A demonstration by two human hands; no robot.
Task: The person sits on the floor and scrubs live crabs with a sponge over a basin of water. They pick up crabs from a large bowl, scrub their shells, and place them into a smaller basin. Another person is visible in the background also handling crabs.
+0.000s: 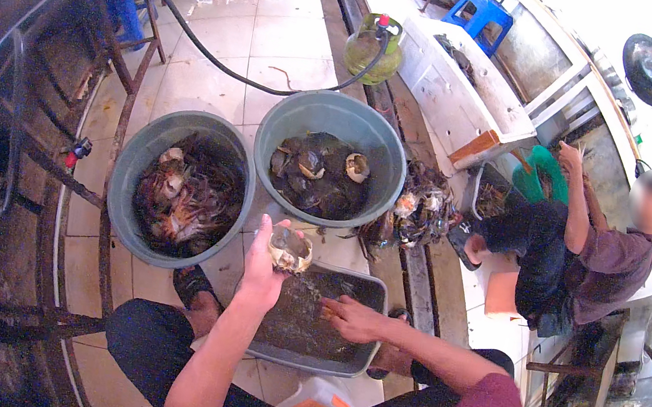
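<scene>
My left hand is shut on a crab shell, hollow side up, pale at its rim and dark inside. It is held over the far left edge of a grey rectangular tub of murky water. Above that water, my right hand is closed, its fingers pinched together at the tub's middle. Whatever lies between those fingers is too small to make out. Beyond the tub, one round grey basin holds a heap of crab pieces and legs. The other round basin holds dark crab shells in water.
A pile of crabs lies right of the basins, near a floor channel. Behind stand a green gas cylinder with a black hose and a white box. Another person sits at the right. Metal frames line the left.
</scene>
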